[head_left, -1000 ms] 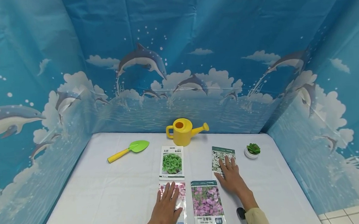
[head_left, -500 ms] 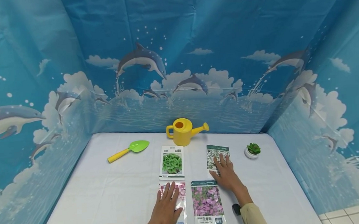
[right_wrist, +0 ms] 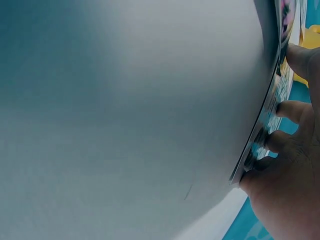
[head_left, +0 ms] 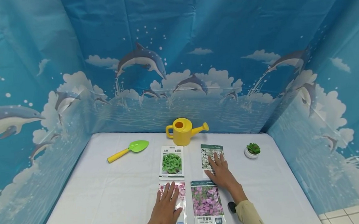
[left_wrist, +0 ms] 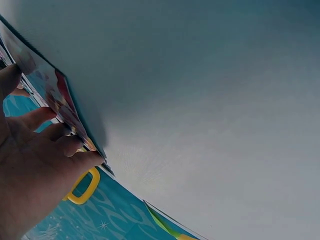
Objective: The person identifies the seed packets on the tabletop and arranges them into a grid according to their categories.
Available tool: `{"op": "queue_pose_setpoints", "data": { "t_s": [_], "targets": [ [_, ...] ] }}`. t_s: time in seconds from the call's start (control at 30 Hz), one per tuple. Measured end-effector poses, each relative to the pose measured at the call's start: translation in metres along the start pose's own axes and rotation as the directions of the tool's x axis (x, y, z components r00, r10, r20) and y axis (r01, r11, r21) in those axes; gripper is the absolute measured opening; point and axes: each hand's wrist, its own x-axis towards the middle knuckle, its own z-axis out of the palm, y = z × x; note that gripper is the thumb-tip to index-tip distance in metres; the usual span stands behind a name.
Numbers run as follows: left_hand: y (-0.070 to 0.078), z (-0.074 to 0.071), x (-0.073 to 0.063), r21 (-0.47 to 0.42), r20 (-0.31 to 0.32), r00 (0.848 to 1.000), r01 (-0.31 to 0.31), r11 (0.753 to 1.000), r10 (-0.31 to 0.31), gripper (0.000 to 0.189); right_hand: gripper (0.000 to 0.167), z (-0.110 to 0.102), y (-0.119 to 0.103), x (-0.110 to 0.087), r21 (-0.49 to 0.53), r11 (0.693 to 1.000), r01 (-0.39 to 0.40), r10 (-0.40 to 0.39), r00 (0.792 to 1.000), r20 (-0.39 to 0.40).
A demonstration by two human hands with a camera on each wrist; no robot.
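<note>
My left hand [head_left: 166, 210] lies with straight fingers on a seed packet printed with pink blossoms [head_left: 182, 194], partly covering it. Farther right, my right hand [head_left: 221, 175] rests spread on a seed packet with white flowers [head_left: 205, 155]; its fingers hide the lower right of the picture. Between the hands is a seed packet with purple flowers [head_left: 207, 202], which neither hand holds. Above the left hand lies a seed packet showing green leaves [head_left: 171, 164]. In the wrist views, fingertips of the left hand [left_wrist: 45, 160] and right hand [right_wrist: 295, 145] touch their packets.
A yellow watering can [head_left: 182, 134] stands at the back of the white-covered table [head_left: 110, 198]. To its left lies a trowel [head_left: 138, 146] with a green blade and yellow handle. A small potted succulent [head_left: 252, 150] stands at right. Blue dolphin-print curtains [head_left: 179, 101] surround the table.
My right hand has slid left, and the white-flower packet has moved left with it, toward the green-leaf packet. My left hand has stayed in place on its packet.
</note>
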Motion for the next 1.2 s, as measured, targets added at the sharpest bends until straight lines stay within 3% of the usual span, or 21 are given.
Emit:
{"op": "queue_pose_setpoints", "data": {
  "t_s": [0.23,0.57,0.7,0.97,1.2],
  "targets": [
    [0.004,-0.009,0.001,0.007,0.053,0.998,0.021,1.0,-0.022,0.071,0.073,0.004,-0.009,0.004,-0.009,1.0,0.008,-0.008,1.0,0.0],
    [-0.003,0.003,0.0,-0.016,-0.014,1.0,-0.008,1.0,0.007,0.069,0.073,0.007,-0.024,0.007,-0.021,0.999,0.03,-0.03,1.0,0.0],
    [-0.001,0.0,0.0,-0.041,0.01,1.0,0.001,0.999,-0.001,0.069,0.072,0.01,-0.028,0.009,-0.025,0.998,0.051,-0.051,0.999,0.002],
    [0.006,-0.013,0.002,0.009,0.094,0.995,0.043,0.999,-0.044,0.07,0.07,0.01,-0.034,0.01,0.003,0.996,0.091,-0.091,0.996,0.022],
    [0.007,-0.013,0.002,0.016,0.076,0.996,0.034,0.999,-0.035,0.068,0.071,0.011,-0.038,0.011,-0.014,0.994,0.11,-0.109,0.993,0.038]
  ]
}}
